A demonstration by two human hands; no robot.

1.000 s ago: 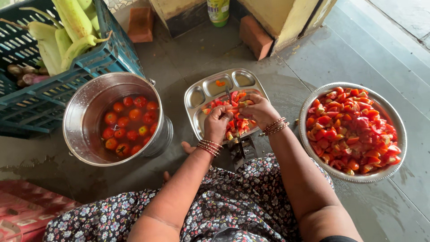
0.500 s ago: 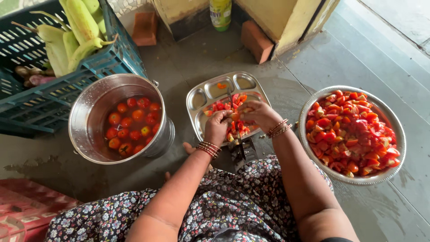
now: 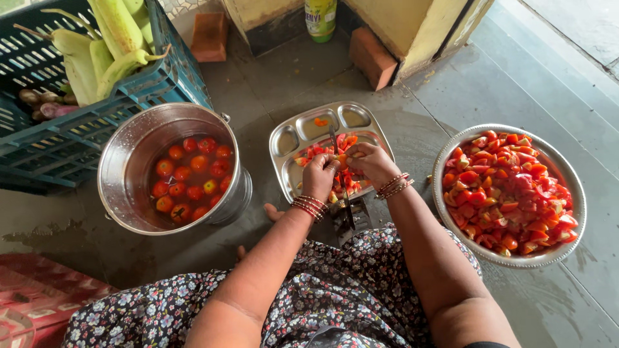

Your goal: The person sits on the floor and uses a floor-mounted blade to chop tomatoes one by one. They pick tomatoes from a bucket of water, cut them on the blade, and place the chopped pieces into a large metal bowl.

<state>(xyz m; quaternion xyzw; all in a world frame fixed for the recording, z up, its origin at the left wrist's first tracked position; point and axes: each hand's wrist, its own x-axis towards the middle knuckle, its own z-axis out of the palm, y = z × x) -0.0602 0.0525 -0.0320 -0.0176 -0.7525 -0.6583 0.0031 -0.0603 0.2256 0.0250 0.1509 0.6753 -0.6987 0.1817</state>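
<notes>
You get soft, even daylight here, bright with no hard shadows. Glare sits on the steel pot (image 3: 169, 169) wall and the wet floor (image 3: 490, 77). Your focus stays sharp at centre; the wide lens bends lines near the edges.

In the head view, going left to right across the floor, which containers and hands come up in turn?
Blue plastic crate of corn cobs → round steel pot of whole tomatoes in water → left hand → right hand, both over the compartmented steel tray → wide steel bowl of cut tomato pieces.
</notes>
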